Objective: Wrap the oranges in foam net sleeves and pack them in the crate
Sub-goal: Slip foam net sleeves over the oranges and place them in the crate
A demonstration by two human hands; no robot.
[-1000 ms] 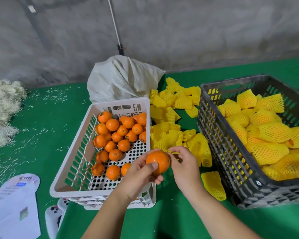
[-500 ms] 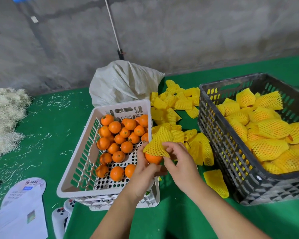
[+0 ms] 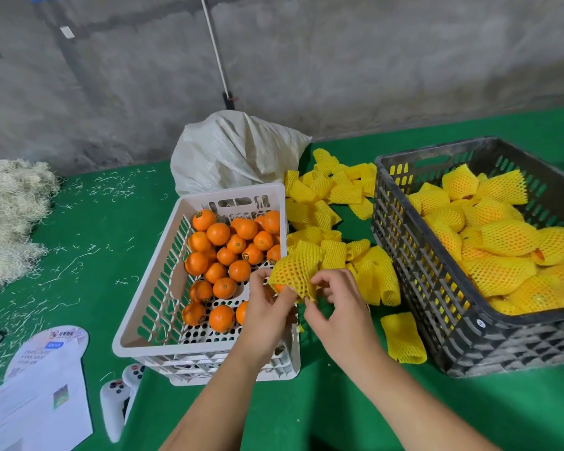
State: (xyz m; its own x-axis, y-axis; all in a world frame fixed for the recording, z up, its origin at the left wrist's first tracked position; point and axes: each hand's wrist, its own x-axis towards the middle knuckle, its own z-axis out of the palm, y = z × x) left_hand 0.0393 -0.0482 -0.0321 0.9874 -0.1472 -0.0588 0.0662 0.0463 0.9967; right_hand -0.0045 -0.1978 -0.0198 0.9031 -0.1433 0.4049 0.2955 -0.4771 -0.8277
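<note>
foam net sleeve (image 3: 295, 271) now pulled down over orange (image 3: 279, 288), nearly covered

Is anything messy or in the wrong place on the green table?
Yes. Pale straw bits are scattered over the green table left of the white crate, spilled from the straw heap. One foam sleeve lies alone, apart from the sleeve pile.

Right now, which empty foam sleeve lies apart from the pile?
The flat yellow sleeve alone on the green cloth, beside the dark crate's near corner, right of the right hand.
</note>
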